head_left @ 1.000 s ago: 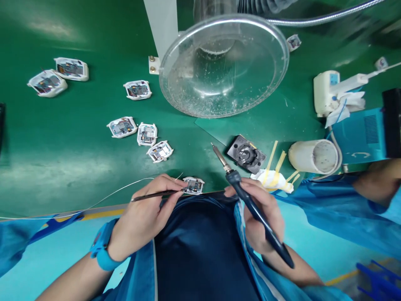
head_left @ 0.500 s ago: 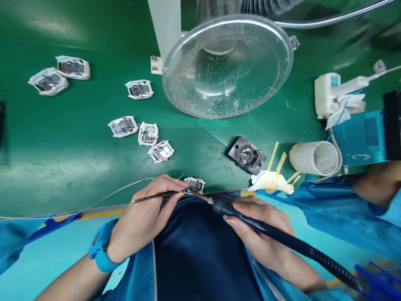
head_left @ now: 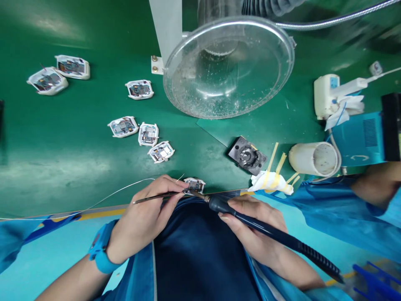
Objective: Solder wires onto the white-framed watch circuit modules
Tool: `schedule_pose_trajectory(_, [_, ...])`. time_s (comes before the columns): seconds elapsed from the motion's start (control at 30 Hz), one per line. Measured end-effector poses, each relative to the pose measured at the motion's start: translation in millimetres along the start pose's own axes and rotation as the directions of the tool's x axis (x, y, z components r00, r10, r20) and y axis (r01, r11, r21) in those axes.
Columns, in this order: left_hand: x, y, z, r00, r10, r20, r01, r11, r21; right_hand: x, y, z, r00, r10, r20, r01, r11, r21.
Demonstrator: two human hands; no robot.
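At the table's front edge lies a small white watch case (head_left: 194, 185) with its circuit board exposed. My left hand (head_left: 153, 209) is closed on a pair of dark tweezers (head_left: 152, 197), whose tips reach the case's left side. A thin solder wire (head_left: 117, 190) also runs to that hand from the left; its short end sticks out past the fingers. In my right hand (head_left: 255, 223) is a soldering iron (head_left: 247, 219), gripped by its dark handle. The iron's tip meets the board, close to the tweezer tips; exact contact is too small to tell.
Several open watch cases (head_left: 148, 133) lie on the green table to the left. A clear fume hood (head_left: 228, 71) hangs above. Rightward are a black fixture (head_left: 247, 154), a white wad with yellow tape strips (head_left: 271, 182), a white cup (head_left: 303, 159) and another person's arm (head_left: 376, 184).
My right hand and the soldering iron have shifted slightly left, toward the watch case. The left hand and the tweezers stay almost where they were.
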State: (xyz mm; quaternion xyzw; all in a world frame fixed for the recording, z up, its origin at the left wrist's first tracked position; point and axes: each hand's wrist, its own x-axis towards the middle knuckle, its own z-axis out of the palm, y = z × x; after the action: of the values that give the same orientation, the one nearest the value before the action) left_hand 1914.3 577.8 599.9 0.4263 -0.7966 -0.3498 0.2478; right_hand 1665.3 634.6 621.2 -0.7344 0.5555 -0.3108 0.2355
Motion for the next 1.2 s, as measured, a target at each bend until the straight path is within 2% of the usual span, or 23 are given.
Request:
schedule_pose_trajectory(0.17, [0.6, -0.1, -0.3, 1.0, 0.005, -0.001, -0.005, 1.0, 0.001, -0.4, -0.8, 1.6, 1.0, 0.012, 0.002, -0.012, 1.0, -0.014])
schedule_pose_trajectory(0.3, [1.9, 0.9, -0.3, 1.0, -0.009, -0.006, 0.009, 1.0, -0.005, -2.9, -2.5, 3.0, 0.995, 0.024, -0.097, -0.02, 0.999, 0.041])
schedule_pose_trajectory(0.4, [2.7, 1.1, 0.5, 1.0, -0.017, -0.008, 0.017, 1.0, -0.014, -10.1, -1.2, 1.3, 0.977, 0.102, -0.186, -0.084, 0.991, 0.102])
schedule_pose_trajectory(0.53, [2.8, 0.8, 2.4, 1.0, -0.02, -0.021, 0.02, 0.999, -0.026, -20.1, 4.6, -2.4, 0.967, 0.202, -0.156, -0.185, 0.976, 0.119])
schedule_pose_trajectory(0.6, [2.0, 0.4, 2.8, 0.999, -0.023, -0.026, 0.022, 0.999, -0.028, -22.5, 7.3, -0.6, 0.968, 0.177, -0.18, -0.141, 0.971, 0.195])
schedule_pose_trajectory(0.67, [0.7, -0.4, 2.5, 1.0, -0.023, -0.02, 0.022, 0.999, -0.041, -23.3, 8.7, 4.9, 0.976, 0.101, -0.193, -0.047, 0.963, 0.266])
schedule_pose_trajectory(0.77, [-1.1, -3.2, 0.7, 0.998, -0.059, 0.002, 0.059, 0.995, -0.083, -21.9, 8.9, 17.0, 0.989, 0.024, -0.149, 0.026, 0.945, 0.325])
schedule_pose_trajectory(0.93, [-2.4, -9.4, -3.7, 0.987, -0.146, 0.062, 0.157, 0.95, -0.271, -16.7, 9.3, 33.0, 0.99, -0.087, -0.108, 0.124, 0.906, 0.405])
schedule_pose_trajectory(1.03, [-3.1, -11.3, -4.7, 0.986, -0.148, 0.08, 0.166, 0.936, -0.311, -16.3, 11.0, 37.8, 0.988, -0.123, -0.097, 0.152, 0.904, 0.4])
schedule_pose_trajectory(1.2, [-4.5, -11.1, -2.5, 0.991, -0.117, 0.066, 0.13, 0.961, -0.244, -17.6, 12.4, 40.4, 0.987, -0.137, -0.085, 0.159, 0.905, 0.395])
